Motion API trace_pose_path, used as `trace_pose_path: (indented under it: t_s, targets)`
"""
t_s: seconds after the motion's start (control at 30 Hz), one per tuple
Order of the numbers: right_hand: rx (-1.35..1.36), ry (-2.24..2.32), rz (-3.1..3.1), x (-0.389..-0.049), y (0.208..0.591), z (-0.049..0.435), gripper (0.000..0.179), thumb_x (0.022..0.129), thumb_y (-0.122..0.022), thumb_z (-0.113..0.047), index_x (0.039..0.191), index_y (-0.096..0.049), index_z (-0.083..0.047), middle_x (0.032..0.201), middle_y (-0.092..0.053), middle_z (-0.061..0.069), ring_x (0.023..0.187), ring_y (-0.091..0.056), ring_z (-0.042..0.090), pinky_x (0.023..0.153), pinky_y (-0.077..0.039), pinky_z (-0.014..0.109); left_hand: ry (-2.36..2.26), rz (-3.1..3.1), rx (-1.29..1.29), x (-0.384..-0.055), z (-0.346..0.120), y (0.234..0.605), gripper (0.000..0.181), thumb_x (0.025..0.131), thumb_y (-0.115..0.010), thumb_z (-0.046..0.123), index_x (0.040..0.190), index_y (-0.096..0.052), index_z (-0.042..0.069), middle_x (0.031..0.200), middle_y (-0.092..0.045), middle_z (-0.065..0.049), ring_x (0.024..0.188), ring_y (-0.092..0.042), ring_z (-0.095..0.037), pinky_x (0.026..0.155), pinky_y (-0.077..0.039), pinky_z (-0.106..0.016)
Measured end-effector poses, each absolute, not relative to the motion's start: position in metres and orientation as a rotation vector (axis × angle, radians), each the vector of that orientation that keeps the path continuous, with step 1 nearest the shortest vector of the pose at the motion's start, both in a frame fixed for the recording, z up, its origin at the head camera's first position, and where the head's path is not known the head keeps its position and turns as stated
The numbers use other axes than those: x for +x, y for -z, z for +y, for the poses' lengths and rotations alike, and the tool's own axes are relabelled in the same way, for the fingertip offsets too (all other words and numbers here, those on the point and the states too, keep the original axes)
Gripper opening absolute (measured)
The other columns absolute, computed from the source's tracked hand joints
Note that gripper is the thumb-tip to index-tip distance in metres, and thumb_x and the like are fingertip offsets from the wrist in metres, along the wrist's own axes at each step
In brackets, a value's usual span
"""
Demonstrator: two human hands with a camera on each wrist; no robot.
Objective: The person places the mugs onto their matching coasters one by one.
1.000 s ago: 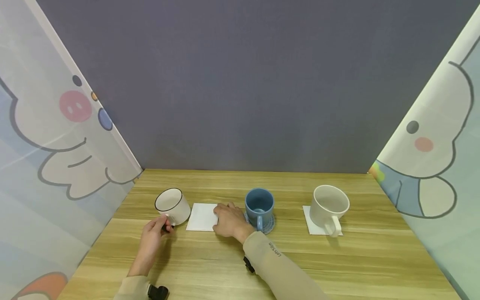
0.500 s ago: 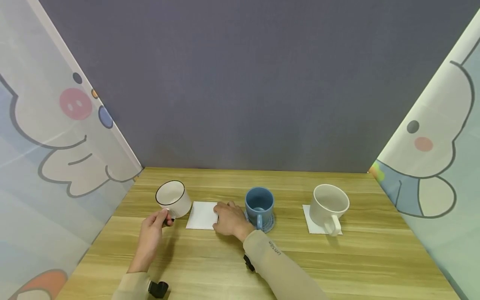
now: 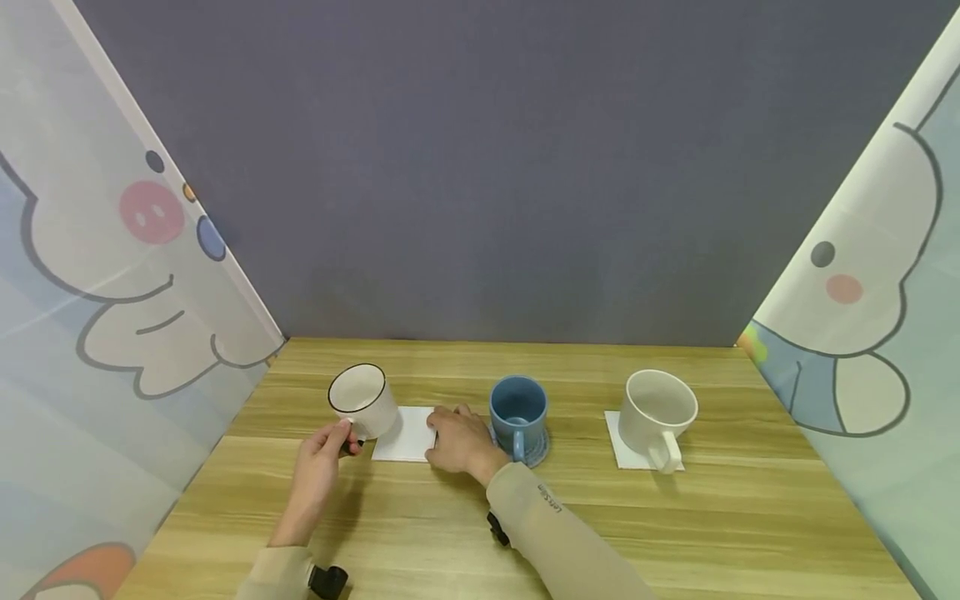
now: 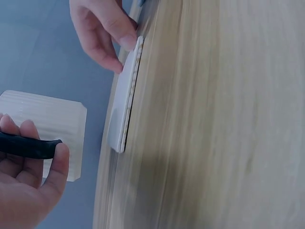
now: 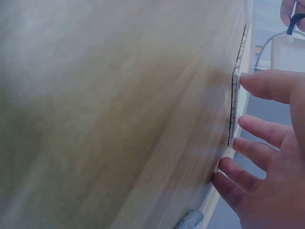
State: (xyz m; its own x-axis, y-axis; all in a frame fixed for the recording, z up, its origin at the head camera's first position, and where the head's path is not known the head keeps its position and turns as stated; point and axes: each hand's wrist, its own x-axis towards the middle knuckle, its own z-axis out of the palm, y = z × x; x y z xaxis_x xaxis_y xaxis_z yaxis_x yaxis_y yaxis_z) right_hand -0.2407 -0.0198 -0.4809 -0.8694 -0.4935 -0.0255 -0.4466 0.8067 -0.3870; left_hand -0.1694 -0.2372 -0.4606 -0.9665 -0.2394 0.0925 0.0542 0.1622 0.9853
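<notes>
In the head view my left hand (image 3: 318,467) grips the black handle (image 4: 31,146) of a white mug (image 3: 363,402) with a dark rim. The mug hangs above the wooden table, tilted slightly, over the left part of a white square coaster (image 3: 412,435). In the left wrist view a gap shows between the mug's base and the tabletop. My right hand (image 3: 462,442) rests on the coaster's right side, its thumb and fingertips touching the edge with fairly straight fingers. Just right of that hand stands a blue mug (image 3: 517,408) on a round blue-grey coaster (image 3: 538,454).
A cream mug (image 3: 657,412) stands on another white coaster (image 3: 617,442) at the right, handle toward me. A grey panel (image 3: 480,167) rises behind the wooden table (image 3: 420,533). Cartoon-printed curtains (image 3: 67,333) flank both sides.
My left hand has lifted the white mug off the table and carried it right, from beside the white coaster to over its left part. My right hand has stayed put.
</notes>
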Motion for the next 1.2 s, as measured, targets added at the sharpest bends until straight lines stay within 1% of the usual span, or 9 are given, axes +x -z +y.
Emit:
trace_pose_path:
  t_s: [0.3, 0.63, 0.97, 1.2]
  targets:
    - [-0.727, 0.603, 2.867, -0.240, 0.480, -0.019, 0.040, 0.087, -0.078, -0.034, 0.122, -0.068, -0.019, 0.122, -0.063, -0.010, 0.105, -0.049, 0.017, 0.090, -0.045, 0.036, 1.968, -2.165, 0.131, -0.173, -0.228, 0.465, 0.036, 0.109, -0.047, 0.014, 0.087, -0.058, -0.012, 0.074, -0.057, -0.004, 0.070, -0.059, -0.013, 0.072, -0.052, -0.024]
    - [-0.696, 0.647, 2.857, -0.240, 0.481, -0.018, 0.039, 0.085, -0.080, -0.034, 0.118, -0.067, -0.018, 0.118, -0.067, -0.008, 0.105, -0.050, 0.018, 0.086, -0.045, 0.035, 1.968, -2.200, 0.152, -0.175, -0.217, 0.469, 0.035, 0.109, -0.047, 0.013, 0.087, -0.058, -0.012, 0.073, -0.058, -0.005, 0.069, -0.060, -0.013, 0.073, -0.052, -0.023]
    - [-0.659, 0.679, 2.849, -0.239, 0.480, -0.019, 0.040, 0.084, -0.081, -0.034, 0.117, -0.067, -0.017, 0.107, -0.068, -0.008, 0.104, -0.051, 0.018, 0.085, -0.045, 0.035, 1.963, -2.245, 0.163, -0.174, -0.212, 0.472, 0.034, 0.109, -0.047, 0.013, 0.089, -0.060, -0.011, 0.078, -0.059, -0.007, 0.072, -0.059, -0.012, 0.074, -0.051, -0.024]
    - [-0.644, 0.680, 2.857, -0.240, 0.481, -0.019, 0.041, 0.083, -0.081, -0.034, 0.117, -0.066, -0.017, 0.107, -0.068, -0.008, 0.107, -0.051, 0.019, 0.086, -0.046, 0.036, 1.961, -2.234, 0.154, -0.177, -0.206, 0.477, 0.032, 0.108, -0.048, 0.010, 0.089, -0.060, -0.012, 0.078, -0.059, -0.007, 0.070, -0.059, -0.011, 0.072, -0.052, -0.023]
